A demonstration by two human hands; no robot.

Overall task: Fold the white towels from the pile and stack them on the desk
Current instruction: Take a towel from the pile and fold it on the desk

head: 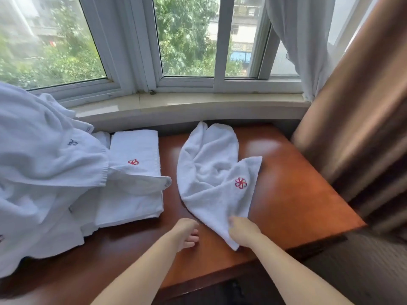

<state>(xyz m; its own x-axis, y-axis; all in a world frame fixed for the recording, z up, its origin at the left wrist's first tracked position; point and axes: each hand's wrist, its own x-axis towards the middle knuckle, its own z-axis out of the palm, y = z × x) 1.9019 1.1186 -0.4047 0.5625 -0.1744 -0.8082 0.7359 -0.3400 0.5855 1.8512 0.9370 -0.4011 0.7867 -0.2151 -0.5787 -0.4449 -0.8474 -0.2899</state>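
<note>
Pinching the crumpled towel (211, 172) by its six-o'clock corner with right hand (242, 231) fingers, probably to spread it; left hand (187, 233) loosely curled, holding nothing.

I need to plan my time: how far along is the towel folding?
Done: a folded white towel with a red emblem lies flat on the brown wooden desk. In hand: the right hand grips the near corner of a crumpled white towel with a flower emblem; the left hand holds nothing. Left: the big pile of unfolded white towels on the left.
</note>
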